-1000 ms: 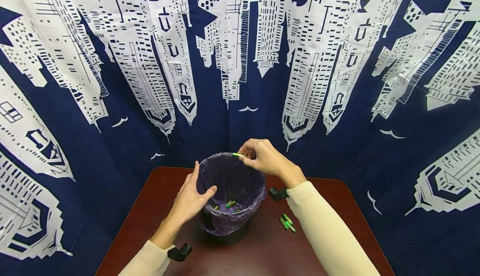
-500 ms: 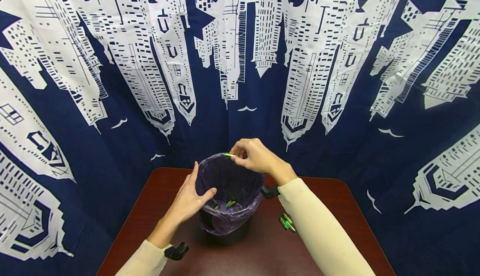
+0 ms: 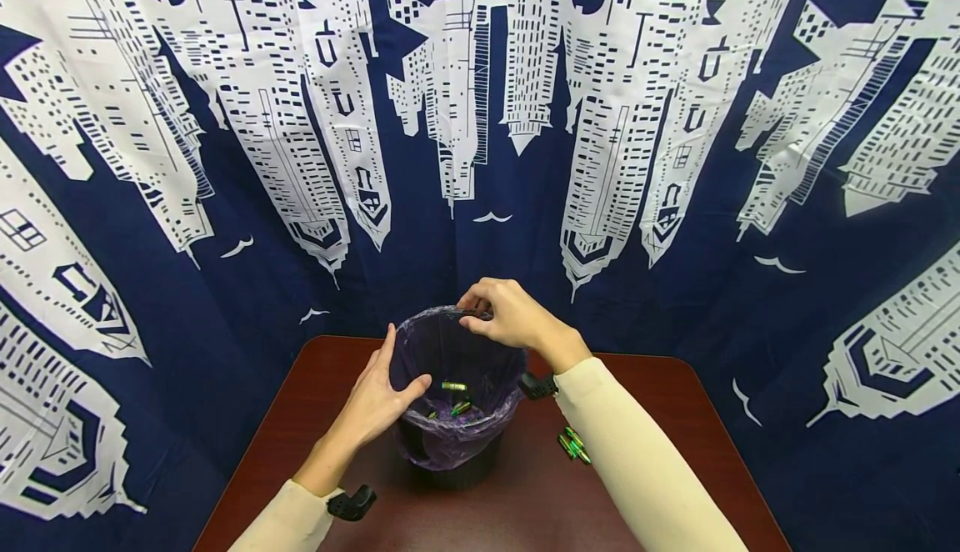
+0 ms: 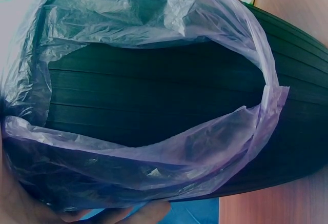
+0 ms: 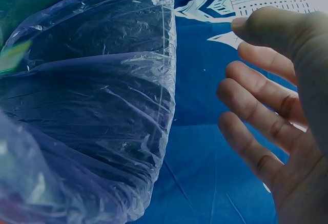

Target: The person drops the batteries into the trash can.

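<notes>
A black trash bin (image 3: 461, 477) lined with a purple plastic bag (image 3: 453, 444) stands on the table. My left hand (image 3: 378, 398) rests along the bin's left side, fingers straight and thumb spread over the rim; in the left wrist view its fingers (image 4: 148, 212) lie against the bag. Above the far rim, my right hand (image 3: 502, 310) has its fingers apart with nothing between them, as the right wrist view shows beside the bag. Inside the bin's mouth, below that hand, is a green-and-gold battery (image 3: 453, 386). Lower down lie other batteries (image 3: 461, 408).
A small cluster of green-and-gold batteries (image 3: 573, 445) lies on the reddish-brown table (image 3: 637, 485), right of the bin. Behind the table hangs a navy curtain (image 3: 420, 260) with white building prints. Black cameras (image 3: 352, 504) sit on both wrists.
My right hand has moved slightly left over the bin and let go of the battery it pinched; that battery now shows inside the bin. My left hand stays at the rim.
</notes>
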Tool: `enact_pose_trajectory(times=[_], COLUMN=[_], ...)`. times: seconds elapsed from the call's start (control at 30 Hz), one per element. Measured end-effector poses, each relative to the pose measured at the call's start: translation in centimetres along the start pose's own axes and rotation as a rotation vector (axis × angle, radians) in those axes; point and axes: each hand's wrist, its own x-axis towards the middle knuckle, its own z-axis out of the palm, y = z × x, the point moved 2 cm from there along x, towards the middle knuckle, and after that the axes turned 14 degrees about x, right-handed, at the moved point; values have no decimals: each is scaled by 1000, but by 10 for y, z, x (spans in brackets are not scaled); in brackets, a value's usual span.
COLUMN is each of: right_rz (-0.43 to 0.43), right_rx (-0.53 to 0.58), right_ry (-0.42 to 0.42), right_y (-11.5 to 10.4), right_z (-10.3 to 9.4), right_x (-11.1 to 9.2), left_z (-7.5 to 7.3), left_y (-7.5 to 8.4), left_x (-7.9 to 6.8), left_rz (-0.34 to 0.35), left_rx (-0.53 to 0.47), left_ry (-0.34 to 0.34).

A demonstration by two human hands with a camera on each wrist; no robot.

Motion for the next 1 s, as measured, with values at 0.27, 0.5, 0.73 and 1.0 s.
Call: enact_pose_trajectory(times=[0.27,0.5,0.73,1.0], right_rz=[-26,-31,-18,25], right_rx=[10,15,32,48], right_ry=[11,43,74,108], right_y=[0,5,12,28], right_z=[-2,-6,-14,-22], right_x=[-7,-16,-31,-50], left_z=[-1,-4,-5,-5], left_y=[-2,-5,-9,-16], left_x=[-1,-1,-2,-3], left_rz=[-4,13,51,89], left_rx=[-10,-27,-30,-53], left_ry=[-10,-27,-32,-55])
